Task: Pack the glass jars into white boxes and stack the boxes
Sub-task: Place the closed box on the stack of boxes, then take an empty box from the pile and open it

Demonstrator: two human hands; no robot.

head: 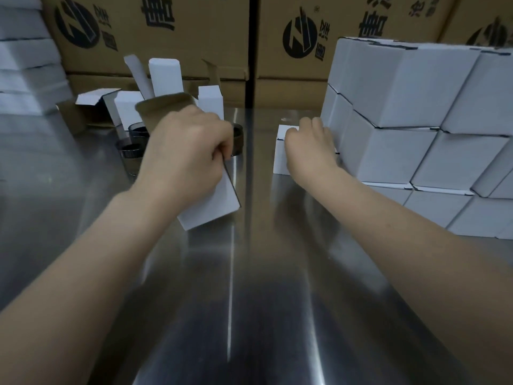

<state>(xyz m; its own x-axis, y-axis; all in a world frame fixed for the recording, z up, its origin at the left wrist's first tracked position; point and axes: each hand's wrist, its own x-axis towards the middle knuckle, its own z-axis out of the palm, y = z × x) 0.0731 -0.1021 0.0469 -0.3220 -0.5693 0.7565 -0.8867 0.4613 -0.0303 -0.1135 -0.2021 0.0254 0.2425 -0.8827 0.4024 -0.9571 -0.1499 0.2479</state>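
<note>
Table (249,273) is bare steel, with both forearms reached out over it.

Left hand (188,154) is curled tight around a white box (211,202). The box is held tilted, lower end toward the camera. Whether its lower corner touches the table cannot be told. Its top flap (163,107) is open and brown inside. The mouth is hidden by the hand and blurred, so what is in it cannot be told.

Right hand (308,145) is set on a closed box (279,159), with fingers curled over its top. That box is stood on the table, touching the left side of the stack (402,120).

The stack is built of closed white boxes at the right of the table, with at least three layers seen. Their contents are not visible.

Glass jars (136,145) are stood unboxed on the table just behind the left hand, dark-tinted. One more jar (239,140) is seen right of that hand. What the jars hold cannot be made out.

Behind them, open boxes (166,76) are stood upright with flaps up, insides not visible. A white pile (22,65) of boxes is seen at far left. Brown cartons (172,37) with black print are lined along the back.
</note>
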